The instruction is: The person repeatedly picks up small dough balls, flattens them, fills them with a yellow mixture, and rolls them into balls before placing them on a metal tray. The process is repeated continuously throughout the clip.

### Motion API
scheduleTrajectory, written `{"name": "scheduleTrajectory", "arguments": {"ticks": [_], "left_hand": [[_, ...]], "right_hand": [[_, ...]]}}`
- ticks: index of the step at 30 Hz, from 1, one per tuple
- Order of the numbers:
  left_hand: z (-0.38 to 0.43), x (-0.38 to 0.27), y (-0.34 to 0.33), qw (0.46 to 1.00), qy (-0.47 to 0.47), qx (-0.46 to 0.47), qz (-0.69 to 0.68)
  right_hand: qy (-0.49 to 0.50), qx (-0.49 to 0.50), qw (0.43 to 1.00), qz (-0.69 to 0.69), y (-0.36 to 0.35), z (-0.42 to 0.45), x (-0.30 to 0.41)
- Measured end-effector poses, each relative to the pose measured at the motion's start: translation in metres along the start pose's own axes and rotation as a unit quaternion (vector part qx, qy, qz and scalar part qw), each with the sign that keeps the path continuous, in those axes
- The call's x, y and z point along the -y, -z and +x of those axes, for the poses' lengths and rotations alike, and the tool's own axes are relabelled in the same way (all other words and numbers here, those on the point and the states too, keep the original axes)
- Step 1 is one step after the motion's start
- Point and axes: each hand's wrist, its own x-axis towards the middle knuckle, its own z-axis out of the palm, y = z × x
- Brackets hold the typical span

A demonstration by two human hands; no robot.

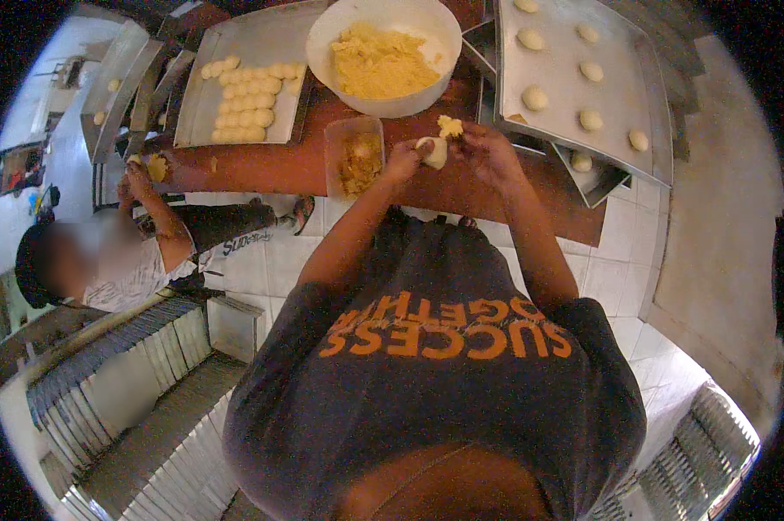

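My left hand (406,159) holds a flattened piece of pale dough (435,153) over the wooden table. Close to its right, my right hand (491,153) pinches a ragged lump of yellow filling (450,126). Beyond both hands stands a large white bowl (455,62) with crumbly yellow filling (382,62). A clear plastic container (330,153) holding a brownish-yellow mass is just left of my left hand. Rows of small dough balls (245,101) lie touching on a metal tray at the upper left. Spaced dough balls (535,98) rest on another tray at the right.
A co-worker (151,247) stands at the left, hands at the table (248,170). The right metal tray (616,49) overlaps another tray (594,189) beneath it, jutting over the table's edge. Stacked metal trays or pans (151,371) stand behind me at lower left.
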Motion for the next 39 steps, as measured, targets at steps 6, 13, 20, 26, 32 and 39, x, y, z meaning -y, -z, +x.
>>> {"name": "scheduleTrajectory", "arguments": {"ticks": [6, 13, 20, 26, 32, 39], "left_hand": [[-0.04, -0.028, -0.058, 0.963, -0.004, -0.025, -0.267], [-0.038, -0.047, -0.095, 0.946, 0.033, 0.013, -0.322], [-0.031, -0.038, -0.146, 0.985, 0.013, 0.14, -0.095], [-0.038, -0.027, -0.227, 0.923, -0.002, 0.206, -0.324], [-0.054, -0.025, -0.29, 0.933, -0.007, 0.211, -0.293], [-0.032, 0.0, -0.333, 0.977, -0.031, 0.088, -0.191]], "right_hand": [[0.272, -0.114, 0.676, -0.675, 0.0, -0.038, -0.033], [0.323, -0.204, 0.661, -0.645, 0.018, -0.083, -0.018], [0.214, -0.279, 0.934, -0.056, 0.075, -0.109, -0.002], [0.44, -0.372, 0.671, -0.467, 0.091, -0.144, 0.001], [0.373, -0.364, 0.776, -0.355, 0.128, -0.191, 0.03], [0.429, -0.358, 0.617, -0.554, 0.149, -0.226, 0.046]]}}
